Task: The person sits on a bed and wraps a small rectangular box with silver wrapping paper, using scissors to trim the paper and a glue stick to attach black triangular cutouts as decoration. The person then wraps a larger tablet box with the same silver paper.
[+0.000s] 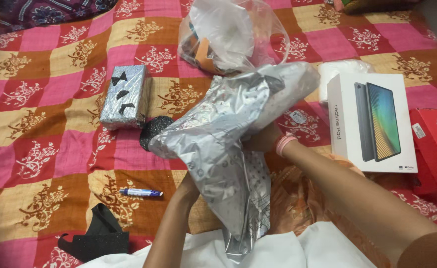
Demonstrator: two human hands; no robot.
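Checkered bedspread (pixel 55 149) carries wrapped box (pixel 125 96), pen (pixel 140 192), tablet box (pixel 372 121). Both hands, left hand (pixel 188 186) and right hand (pixel 263 139), clutch silver wrapping sheet (pixel 228 134), which hides their fingers.

The silver wrapping paper (pixel 218 144) held between both hands is a thin, crinkled foil-like sheet, shiny and full of creases. Beyond the grip, the clear bag (pixel 228 32) is soft glossy plastic with wrinkles. To the left of the grip, the wrapped box (pixel 124 97) has a glittery silver cover with matt black pieces stuck on it. Next to the foil lies a black round piece (pixel 151 131) with rough, sparkly surface. The bedsheet (pixel 40 149) under everything is matt woven cloth. To the right of the grip, the white box (pixel 345 124) is smooth cardboard.
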